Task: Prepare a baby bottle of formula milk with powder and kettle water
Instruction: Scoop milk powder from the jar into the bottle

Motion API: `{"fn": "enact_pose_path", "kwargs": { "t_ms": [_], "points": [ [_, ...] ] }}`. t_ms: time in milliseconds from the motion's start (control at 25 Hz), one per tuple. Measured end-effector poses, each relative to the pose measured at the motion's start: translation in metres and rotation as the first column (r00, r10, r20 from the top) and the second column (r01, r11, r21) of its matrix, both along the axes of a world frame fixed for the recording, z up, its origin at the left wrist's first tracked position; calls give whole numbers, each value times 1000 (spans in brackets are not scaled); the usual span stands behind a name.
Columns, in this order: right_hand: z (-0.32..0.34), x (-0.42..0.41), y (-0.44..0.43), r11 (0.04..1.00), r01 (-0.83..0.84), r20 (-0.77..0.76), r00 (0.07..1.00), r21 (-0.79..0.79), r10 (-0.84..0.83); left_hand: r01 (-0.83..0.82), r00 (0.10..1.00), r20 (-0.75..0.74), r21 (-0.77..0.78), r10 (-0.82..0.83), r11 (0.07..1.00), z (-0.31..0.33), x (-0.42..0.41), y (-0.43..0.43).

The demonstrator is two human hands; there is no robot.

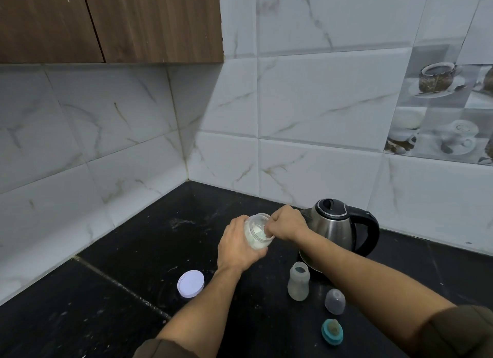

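My left hand (pixel 236 247) grips a clear plastic jar (pixel 257 231) of white powder, tilted toward the right above the black counter. The fingers of my right hand (pixel 286 224) are closed and reach into the jar's mouth; what they pinch is hidden. The jar's white lid (pixel 190 283) lies flat on the counter to the left. An open, empty baby bottle (pixel 298 281) stands upright in front of a steel electric kettle (pixel 337 224) with a black lid and handle. The bottle's clear cap (pixel 334 301) and its teal teat ring (pixel 332 331) lie nearer to me.
The black stone counter (pixel 133 251) meets marble-look tiled walls in a corner behind the jar. A wooden wall cabinet (pixel 106 21) hangs at the upper left. White powder smudges mark the counter near the corner.
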State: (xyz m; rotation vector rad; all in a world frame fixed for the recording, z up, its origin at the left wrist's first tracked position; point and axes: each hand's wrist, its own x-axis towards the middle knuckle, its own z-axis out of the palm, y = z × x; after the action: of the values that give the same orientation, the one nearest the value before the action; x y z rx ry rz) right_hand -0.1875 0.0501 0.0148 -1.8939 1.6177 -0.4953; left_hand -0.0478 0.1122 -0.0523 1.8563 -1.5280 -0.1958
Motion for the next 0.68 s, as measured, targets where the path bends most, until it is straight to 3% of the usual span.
{"fn": "enact_pose_path", "kwargs": {
  "t_ms": [240, 680],
  "points": [
    [10, -11, 1, 987, 104, 255, 958, 121, -132, -45, 999, -31, 0, 45, 999, 1, 2, -1],
    [7, -15, 1, 981, 95, 398, 904, 170, -157, -113, 989, -100, -25, 110, 993, 4, 5, 0]
  ]
}}
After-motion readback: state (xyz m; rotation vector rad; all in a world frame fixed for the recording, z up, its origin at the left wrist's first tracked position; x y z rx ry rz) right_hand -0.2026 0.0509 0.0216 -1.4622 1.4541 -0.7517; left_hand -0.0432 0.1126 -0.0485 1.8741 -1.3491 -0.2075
